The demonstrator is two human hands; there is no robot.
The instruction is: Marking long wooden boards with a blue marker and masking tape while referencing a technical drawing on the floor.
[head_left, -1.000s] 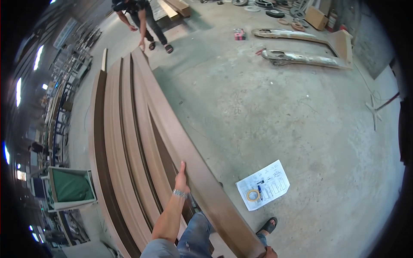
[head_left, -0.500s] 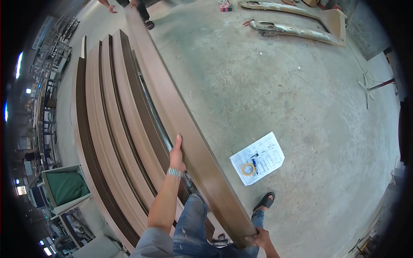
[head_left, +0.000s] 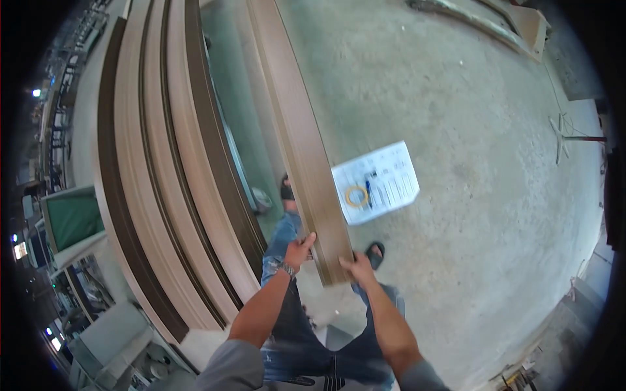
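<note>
A long brown wood-grain panel (head_left: 303, 130) stretches from between my legs toward the far edge of the view, its near end in front of my knees. My left hand (head_left: 299, 253) is closed on its left edge, thumb on top, with a metal watch on the wrist. My right hand (head_left: 359, 268) grips the right edge close to the near end, thumb on the top face. The undersides of both hands are hidden. Just right of the panel, a white printed sheet (head_left: 394, 173) lies on the floor with a yellow tape roll (head_left: 357, 196) and a blue pen (head_left: 369, 194) on it.
Several long brown profiled panels (head_left: 179, 130) lie side by side at my left. Beyond them stand a box with green cloth (head_left: 75, 218) and a grey chair-like seat (head_left: 111, 335). A pale frame (head_left: 495, 29) lies at the far right, and a metal stand (head_left: 562, 138) at the right.
The held panel has swung right, away from the row, and lies more in line with my legs. My hands have come closer together near its near end. The co-worker has left the view.
</note>
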